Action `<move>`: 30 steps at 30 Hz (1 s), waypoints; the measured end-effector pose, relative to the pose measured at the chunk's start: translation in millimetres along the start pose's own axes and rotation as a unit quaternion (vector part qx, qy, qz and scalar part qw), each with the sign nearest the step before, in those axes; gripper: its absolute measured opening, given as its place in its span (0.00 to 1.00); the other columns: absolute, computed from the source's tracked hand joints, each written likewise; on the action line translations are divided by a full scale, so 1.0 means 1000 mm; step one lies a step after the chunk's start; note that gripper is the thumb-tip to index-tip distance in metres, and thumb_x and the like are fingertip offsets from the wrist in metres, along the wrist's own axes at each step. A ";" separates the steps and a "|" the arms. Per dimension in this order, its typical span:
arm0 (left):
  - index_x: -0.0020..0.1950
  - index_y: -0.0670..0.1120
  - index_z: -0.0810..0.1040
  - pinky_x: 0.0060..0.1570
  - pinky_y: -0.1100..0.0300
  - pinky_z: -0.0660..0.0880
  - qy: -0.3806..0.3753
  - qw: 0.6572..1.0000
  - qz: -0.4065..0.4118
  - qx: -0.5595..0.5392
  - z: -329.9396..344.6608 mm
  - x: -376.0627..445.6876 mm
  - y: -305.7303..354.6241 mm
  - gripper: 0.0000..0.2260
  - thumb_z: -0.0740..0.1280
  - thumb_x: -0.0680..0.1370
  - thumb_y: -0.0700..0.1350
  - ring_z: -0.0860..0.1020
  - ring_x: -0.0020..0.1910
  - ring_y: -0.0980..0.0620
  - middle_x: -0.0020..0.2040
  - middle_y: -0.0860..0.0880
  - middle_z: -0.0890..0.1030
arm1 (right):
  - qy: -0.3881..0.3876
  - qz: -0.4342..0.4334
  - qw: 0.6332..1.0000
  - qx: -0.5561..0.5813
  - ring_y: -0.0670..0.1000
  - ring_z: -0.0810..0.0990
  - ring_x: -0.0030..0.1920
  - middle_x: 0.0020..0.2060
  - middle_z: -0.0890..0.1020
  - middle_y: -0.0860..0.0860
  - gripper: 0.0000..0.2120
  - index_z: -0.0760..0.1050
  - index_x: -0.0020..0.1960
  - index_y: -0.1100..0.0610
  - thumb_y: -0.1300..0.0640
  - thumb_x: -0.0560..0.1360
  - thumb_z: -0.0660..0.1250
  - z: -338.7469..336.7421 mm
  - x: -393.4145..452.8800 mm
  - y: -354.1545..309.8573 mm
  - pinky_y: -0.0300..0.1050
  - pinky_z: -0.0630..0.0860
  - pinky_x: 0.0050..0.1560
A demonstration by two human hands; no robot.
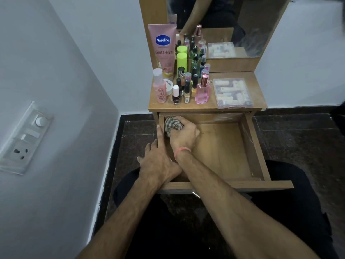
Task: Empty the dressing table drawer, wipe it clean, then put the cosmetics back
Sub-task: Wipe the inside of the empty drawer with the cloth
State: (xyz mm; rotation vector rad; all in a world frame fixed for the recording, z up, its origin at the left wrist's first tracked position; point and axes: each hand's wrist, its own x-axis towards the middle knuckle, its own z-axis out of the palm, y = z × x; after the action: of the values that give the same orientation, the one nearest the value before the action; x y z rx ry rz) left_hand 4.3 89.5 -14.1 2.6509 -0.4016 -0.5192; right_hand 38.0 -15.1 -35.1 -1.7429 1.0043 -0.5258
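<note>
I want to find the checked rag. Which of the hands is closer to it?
The right hand. It grips the checked rag in the drawer's back left corner. The left hand rests on the drawer's left wall, just beside and in front of the rag.

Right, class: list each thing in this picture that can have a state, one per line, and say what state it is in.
Wooden dressing table drawer: pulled open, no cosmetics inside.
Checked grey cloth: bunched, pressed into the drawer's back left corner.
Right hand: grips the cloth.
Left hand: fingers straight, resting on the drawer's left wall.
Pink Vaseline tube: upright on the tabletop.
Clear plastic box: lid shut, on the tabletop.
Pink perfume bottle: upright, capped.
</note>
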 end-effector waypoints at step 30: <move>0.88 0.43 0.31 0.84 0.28 0.48 0.043 0.979 0.085 0.179 -0.003 0.016 0.003 0.61 0.69 0.76 0.72 0.39 0.89 0.41 0.89 0.44 0.33 | -0.052 0.003 0.949 -0.311 0.66 0.81 0.63 0.61 0.83 0.61 0.25 0.72 0.66 0.62 0.52 0.75 0.77 -0.141 0.068 0.027 0.57 0.78 0.64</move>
State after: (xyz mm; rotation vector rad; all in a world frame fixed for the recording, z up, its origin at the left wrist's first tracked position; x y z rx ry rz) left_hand 19.0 82.5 -14.9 2.9298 -0.7500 -0.2995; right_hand -38.3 -151.9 -12.1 -2.2916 1.1768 -0.1026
